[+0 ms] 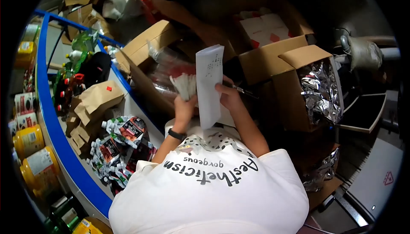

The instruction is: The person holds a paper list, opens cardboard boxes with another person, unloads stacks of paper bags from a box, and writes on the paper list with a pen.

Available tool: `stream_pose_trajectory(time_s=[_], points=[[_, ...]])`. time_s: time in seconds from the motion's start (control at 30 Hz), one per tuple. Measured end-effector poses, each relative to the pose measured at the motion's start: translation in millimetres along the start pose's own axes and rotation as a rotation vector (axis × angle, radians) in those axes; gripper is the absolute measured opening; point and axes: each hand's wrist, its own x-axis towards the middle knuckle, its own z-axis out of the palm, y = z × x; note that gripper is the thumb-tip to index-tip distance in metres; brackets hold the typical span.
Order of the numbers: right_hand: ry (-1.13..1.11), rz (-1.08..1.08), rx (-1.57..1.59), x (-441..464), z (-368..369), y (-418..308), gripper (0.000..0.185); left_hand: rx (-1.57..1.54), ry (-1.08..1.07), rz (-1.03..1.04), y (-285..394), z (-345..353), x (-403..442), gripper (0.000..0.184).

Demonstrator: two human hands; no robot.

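Observation:
A bundle of thin white strips (183,85) rises from my left hand (184,108), whose fingers are closed round its lower end. A dark band circles that wrist. Right beside it, my right hand (228,95) grips a folded white paper (209,84) at its right edge; the paper stands upright with small dark print near its top. A thin pen-like object (245,92) sticks out to the right of my right hand. Clear plastic packaging (164,63) lies behind the strips, in an open cardboard box.
A co-worker's arm (179,12) reaches in from the top. On the right stands a carton of silver foil packs (321,91). A blue-edged shelf (47,106) on the left holds pouches (117,148), a paper bag (100,99) and bottles. Yellow jars (40,170) stand at far left.

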Motion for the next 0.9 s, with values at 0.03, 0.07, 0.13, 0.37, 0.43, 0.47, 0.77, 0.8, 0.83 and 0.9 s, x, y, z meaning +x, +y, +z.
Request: stream_pose_trajectory(time_s=[0.03,0.07,0.13,0.37,0.43,0.47,0.77,0.8,0.83,0.9], points=[[0.004,-0.024,-0.044,3,8,7,0.050,0.022,-0.003,0.079,-8,2,-1,0.022],[0.007,-0.050,-0.089,6,13,12,0.053,0.045,-0.007,0.159,-15,4,-1,0.024],[0.025,0.008,-0.154,6,21,18,0.048,-0.048,-0.056,0.251,-16,11,-11,0.027],[-0.326,-0.245,0.366,1,-29,30,0.033,0.435,-0.432,0.204,-1,12,-15,0.022],[-0.507,-0.315,0.389,-6,-24,31,0.030,0.378,-0.621,0.077,16,17,-18,0.018],[-0.575,-0.339,0.377,-10,-22,30,0.028,0.335,-0.665,0.068,14,20,-18,0.016],[-0.998,-0.603,0.120,-47,-7,-19,0.016,0.236,-1.021,-0.208,32,42,-32,0.013],[-0.992,-0.626,0.092,-51,-6,-24,0.015,0.300,-1.077,-0.221,32,44,-32,0.016],[-0.972,-0.644,0.064,-56,-5,-29,0.014,0.282,-1.085,-0.146,20,49,-30,0.021],[-0.759,-0.626,-0.008,-76,-2,-32,0.018,0.246,-1.099,0.001,-13,61,-25,0.032]])
